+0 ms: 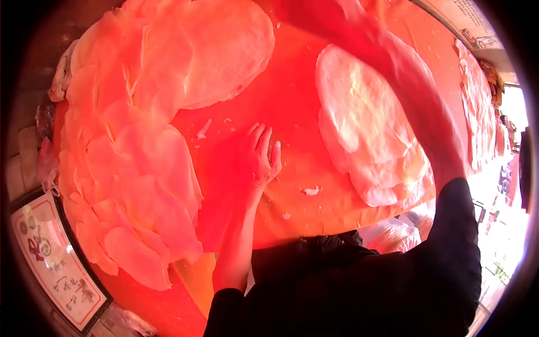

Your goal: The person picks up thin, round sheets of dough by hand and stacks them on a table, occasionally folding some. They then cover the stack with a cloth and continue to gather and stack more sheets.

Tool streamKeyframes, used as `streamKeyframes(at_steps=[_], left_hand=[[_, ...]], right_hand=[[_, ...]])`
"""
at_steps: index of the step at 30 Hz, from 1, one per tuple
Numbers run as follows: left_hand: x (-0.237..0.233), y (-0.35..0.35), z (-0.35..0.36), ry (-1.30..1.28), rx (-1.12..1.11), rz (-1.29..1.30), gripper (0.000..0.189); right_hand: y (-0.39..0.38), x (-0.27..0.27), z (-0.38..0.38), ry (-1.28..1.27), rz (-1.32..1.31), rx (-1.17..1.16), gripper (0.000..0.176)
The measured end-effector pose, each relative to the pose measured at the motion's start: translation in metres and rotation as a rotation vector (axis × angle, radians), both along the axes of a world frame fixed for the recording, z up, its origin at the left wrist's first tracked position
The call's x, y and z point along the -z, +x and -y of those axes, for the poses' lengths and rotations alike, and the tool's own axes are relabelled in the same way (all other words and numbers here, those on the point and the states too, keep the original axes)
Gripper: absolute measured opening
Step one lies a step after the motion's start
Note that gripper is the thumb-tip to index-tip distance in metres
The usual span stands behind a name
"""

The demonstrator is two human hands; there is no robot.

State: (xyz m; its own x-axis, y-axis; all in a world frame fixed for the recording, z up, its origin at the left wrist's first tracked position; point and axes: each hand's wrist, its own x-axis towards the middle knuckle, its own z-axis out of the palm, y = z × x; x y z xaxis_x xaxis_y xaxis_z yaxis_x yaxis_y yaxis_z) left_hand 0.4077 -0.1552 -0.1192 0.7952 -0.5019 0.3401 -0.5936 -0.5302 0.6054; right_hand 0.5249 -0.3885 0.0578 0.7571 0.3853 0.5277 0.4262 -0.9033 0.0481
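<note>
My left hand lies on the red cloth of the table, fingers stretched out and nothing in it. To its left, many thin, floppy round sheets, like pancakes or flatbreads, overlap in a broad heap. A wide sheet sticks out at the heap's top right. Right of my left hand lies a smaller stack of similar sheets. My right arm reaches over that stack to the top edge, where my right hand is blurred and partly cut off. Its fingers cannot be made out.
Another row of sheets lies along the far right. White scraps dot the cloth. A framed picture with writing is at lower left. Clear plastic bags sit below the table's near edge. Bright light comes from the right.
</note>
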Motion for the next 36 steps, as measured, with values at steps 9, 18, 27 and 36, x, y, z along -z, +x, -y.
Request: streamKeyframes(at_steps=[9, 18, 27, 36], left_hand=[[-0.044, -0.038, -0.076, -1.792, 0.140, -1.325, 0.049], [-0.010, -0.075, -0.098, -1.380, -0.127, -1.324, 0.043], [-0.010, -0.076, -0.080, -1.207, -0.142, -1.193, 0.037], [-0.014, -0.074, -0.080, -1.131, -0.112, -1.188, 0.031]], right_hand=[[-0.209, 0.071, -0.114, 0.373, -0.640, -0.068, 0.011], [-0.233, 0.098, -0.150, 0.902, -0.568, -0.072, 0.022], [-0.234, 0.105, -0.163, 1.005, -0.592, 0.108, 0.018], [-0.233, 0.108, -0.162, 1.021, -0.579, 0.162, 0.015]])
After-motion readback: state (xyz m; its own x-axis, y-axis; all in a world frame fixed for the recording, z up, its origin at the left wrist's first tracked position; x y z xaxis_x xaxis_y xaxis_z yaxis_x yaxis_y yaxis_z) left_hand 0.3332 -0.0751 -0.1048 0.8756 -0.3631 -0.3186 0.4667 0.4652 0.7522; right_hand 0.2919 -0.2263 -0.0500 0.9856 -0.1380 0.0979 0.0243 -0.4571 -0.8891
